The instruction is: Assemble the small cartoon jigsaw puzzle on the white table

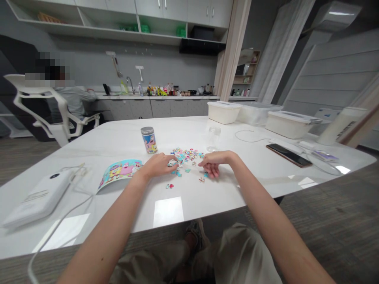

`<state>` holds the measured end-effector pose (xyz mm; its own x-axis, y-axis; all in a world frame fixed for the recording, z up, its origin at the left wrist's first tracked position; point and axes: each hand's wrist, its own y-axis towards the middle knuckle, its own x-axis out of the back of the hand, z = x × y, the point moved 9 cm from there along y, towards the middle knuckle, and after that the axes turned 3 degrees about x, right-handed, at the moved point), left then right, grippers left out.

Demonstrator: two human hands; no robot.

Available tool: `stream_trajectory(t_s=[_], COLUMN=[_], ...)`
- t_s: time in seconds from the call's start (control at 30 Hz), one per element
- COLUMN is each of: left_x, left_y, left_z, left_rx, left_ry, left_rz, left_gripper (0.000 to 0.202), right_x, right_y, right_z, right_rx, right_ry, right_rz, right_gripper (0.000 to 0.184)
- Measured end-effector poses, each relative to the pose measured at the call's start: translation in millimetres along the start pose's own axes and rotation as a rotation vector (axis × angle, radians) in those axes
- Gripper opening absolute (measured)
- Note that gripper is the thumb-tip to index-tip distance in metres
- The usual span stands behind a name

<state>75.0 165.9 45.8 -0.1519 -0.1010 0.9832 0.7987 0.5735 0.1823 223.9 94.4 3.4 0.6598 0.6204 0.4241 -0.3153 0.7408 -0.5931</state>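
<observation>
A heap of small jigsaw puzzle pieces (pixel 185 155) lies on the white table. My left hand (pixel 159 165) rests at the heap's left side, fingers apart and bent over a few pieces. Opposite it is my right hand (pixel 215 161), index finger stretched toward the heap, other fingers loosely curled, with nothing visible in them. Below the left hand lie red and light joined-looking pieces (pixel 169 186); a loose brownish piece (pixel 201 180) is beneath the right hand. A curved cartoon picture sheet (pixel 121 170) lies left of my left wrist.
Behind the heap stand a cartoon-printed tin with a metal lid (pixel 149 140) and a clear jar (pixel 213 139). A white device with cables (pixel 44 195) is at left, a phone (pixel 288 154) at right. Lidded boxes (pixel 224 112) line the back right. Another person (pixel 74 100) sits far left.
</observation>
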Motion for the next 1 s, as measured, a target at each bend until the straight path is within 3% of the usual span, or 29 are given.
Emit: stream_trajectory(t_s=[0.1, 0.37, 0.53, 0.73, 1.0], left_x=[-2.7, -5.2, -7.8, -11.5, -6.0], left_y=[1, 8, 12, 16, 20], left_z=[-3, -10, -13, -17, -7], left_rx=[-0.013, -0.029, -0.036, -0.067, 0.044], left_ry=[-0.004, -0.024, 0.002, 0.041, 0.115], left_rz=[0.023, 0.061, 0.076, 0.09, 0.033], left_gripper=[0.04, 0.041, 0.045, 0.05, 0.046], right_x=[2, 18, 29, 36, 51], right_y=[4, 20, 20, 17, 18], right_z=[-1, 12, 17, 23, 10], right_rx=[-0.008, 0.183, 0.267, 0.32, 0.327], right_ry=[-0.01, -0.018, -0.048, -0.059, -0.164], right_rz=[-0.039, -0.205, -0.321, -0.433, -0.549], right_gripper=[0.049, 0.025, 0.019, 0.018, 0.023])
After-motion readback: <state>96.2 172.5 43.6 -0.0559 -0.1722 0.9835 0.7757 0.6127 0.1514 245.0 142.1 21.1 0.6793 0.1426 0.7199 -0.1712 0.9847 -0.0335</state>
